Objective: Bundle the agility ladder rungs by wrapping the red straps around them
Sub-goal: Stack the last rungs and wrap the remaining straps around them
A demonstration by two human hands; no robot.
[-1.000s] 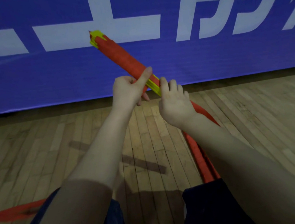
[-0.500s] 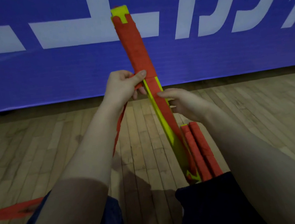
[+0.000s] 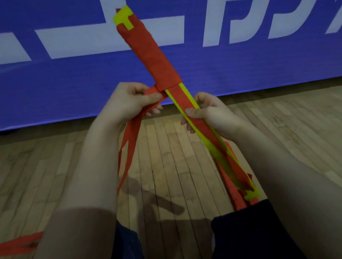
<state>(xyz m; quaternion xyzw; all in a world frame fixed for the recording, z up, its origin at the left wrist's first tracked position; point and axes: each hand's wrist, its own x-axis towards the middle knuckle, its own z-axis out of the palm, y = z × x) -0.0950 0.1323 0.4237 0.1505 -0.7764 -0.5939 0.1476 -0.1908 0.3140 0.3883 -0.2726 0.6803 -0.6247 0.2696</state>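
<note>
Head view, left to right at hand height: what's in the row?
left hand → red strap, its loose end pinched by that hand → rung bundle → right hand, which grips the bundle

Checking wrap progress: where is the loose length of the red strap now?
Head view, left of centre: the loose red strap comes off the rung bundle, pinched in the left hand, and trails down over the wooden floor.

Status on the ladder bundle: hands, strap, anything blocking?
Right hand grips rung bundle mid-length; left hand pinches red strap beside it. Upper part wrapped, lower not yet. Nothing blocking.
</note>
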